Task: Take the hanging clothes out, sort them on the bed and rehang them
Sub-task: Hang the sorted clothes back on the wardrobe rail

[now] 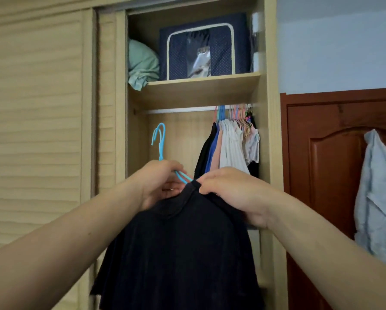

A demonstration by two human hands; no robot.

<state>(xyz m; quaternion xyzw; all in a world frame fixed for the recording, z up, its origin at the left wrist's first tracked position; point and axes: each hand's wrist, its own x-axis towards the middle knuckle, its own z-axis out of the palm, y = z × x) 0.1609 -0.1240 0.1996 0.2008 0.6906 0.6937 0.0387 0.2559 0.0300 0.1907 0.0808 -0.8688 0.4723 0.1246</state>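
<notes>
A black garment hangs in front of the open wardrobe, held up by both hands. My left hand grips a light blue hanger whose hook points up, below the white rail. My right hand pinches the garment's collar at the top, next to the hanger's arm. On the rail's right end hang several clothes in black, blue, pink and white on coloured hangers. The bed is out of view.
Above the rail, a shelf carries a navy storage box and a folded green cloth. A slatted sliding door stands at the left. At the right, a pale garment hangs on a brown wooden door.
</notes>
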